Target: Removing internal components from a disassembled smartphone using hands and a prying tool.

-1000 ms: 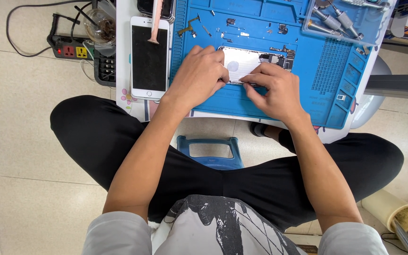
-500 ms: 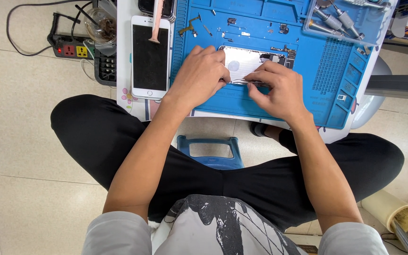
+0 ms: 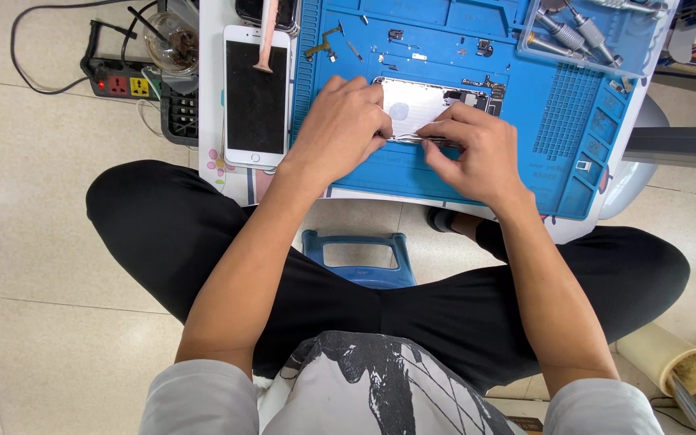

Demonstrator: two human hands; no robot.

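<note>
An opened phone housing (image 3: 420,105) lies on a blue repair mat (image 3: 573,173), the left hand (image 3: 340,125) pressed on its near edge. The right hand (image 3: 477,149) pinches slim metal tweezers (image 3: 428,138) over it; light, rigid and probably fragile inside, it looks best gripped by its edges

A white smartphone with a dark screen (image 3: 255,97) lies face up left of the blue silicone repair mat (image 3: 573,129). A clear tray of metal screwdrivers (image 3: 586,32) sits at the mat's upper right. A black power strip (image 3: 122,79) rests on the beige tiled floor (image 3: 34,242).
</note>
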